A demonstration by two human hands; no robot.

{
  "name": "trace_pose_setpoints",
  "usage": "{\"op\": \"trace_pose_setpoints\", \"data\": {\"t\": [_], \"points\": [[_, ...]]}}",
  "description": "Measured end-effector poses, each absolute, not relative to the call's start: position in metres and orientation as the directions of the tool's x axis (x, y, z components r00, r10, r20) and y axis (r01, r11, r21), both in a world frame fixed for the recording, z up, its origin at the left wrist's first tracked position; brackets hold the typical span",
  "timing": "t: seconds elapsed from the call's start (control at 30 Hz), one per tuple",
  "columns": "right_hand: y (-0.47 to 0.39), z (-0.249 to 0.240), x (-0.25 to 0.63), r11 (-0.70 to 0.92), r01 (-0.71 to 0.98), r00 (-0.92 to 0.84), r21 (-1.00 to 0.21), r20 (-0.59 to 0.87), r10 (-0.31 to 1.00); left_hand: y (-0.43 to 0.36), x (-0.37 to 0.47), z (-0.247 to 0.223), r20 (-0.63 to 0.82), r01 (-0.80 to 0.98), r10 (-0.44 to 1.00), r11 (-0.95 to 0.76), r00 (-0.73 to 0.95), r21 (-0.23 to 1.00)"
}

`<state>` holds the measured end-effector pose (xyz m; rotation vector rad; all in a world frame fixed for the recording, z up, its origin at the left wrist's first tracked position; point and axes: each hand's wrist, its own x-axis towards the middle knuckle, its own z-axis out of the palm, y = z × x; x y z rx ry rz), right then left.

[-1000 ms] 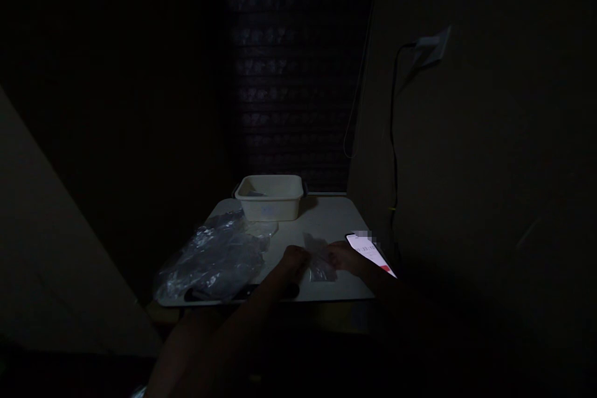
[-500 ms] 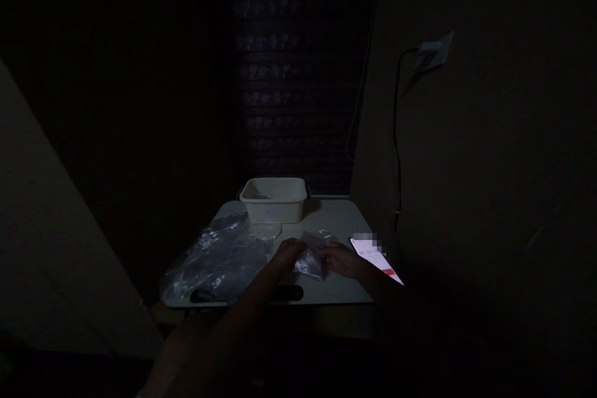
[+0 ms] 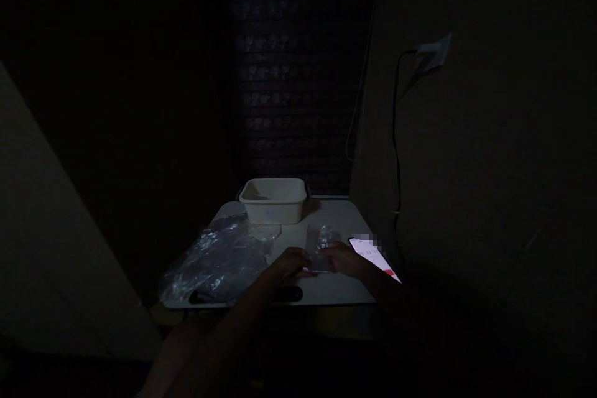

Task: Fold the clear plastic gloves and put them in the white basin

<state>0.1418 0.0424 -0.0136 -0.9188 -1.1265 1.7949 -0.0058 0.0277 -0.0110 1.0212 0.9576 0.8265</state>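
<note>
A small clear plastic bag is held between my two hands above the front right half of the small white table. My left hand pinches its lower left edge. On the other side, my right hand has its fingers closed on the bag's right edge. Whatever the bag may contain is too dark to make out. To the left, a heap of larger clear plastic covers much of the table. A white tub stands at the back, with something indistinct inside.
A lit phone lies by the table's right edge, close to my right hand. A black cable hangs from a wall socket at the right. The table has a dark handle slot at its front edge.
My left hand has moved down a little, from the bag's upper left to its lower left. The small bag now looks flatter and more upright. My right hand has barely moved.
</note>
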Motion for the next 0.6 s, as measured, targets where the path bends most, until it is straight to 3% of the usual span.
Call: {"op": "trace_pose_setpoints", "data": {"t": [0.6], "points": [[0.038, -0.009, 0.142, -0.297, -0.238, -0.455, -0.925, -0.164, 0.875, 0.038, -0.007, -0.012, -0.121, -0.13, 0.972, 0.149, 0.2, 0.98]]}}
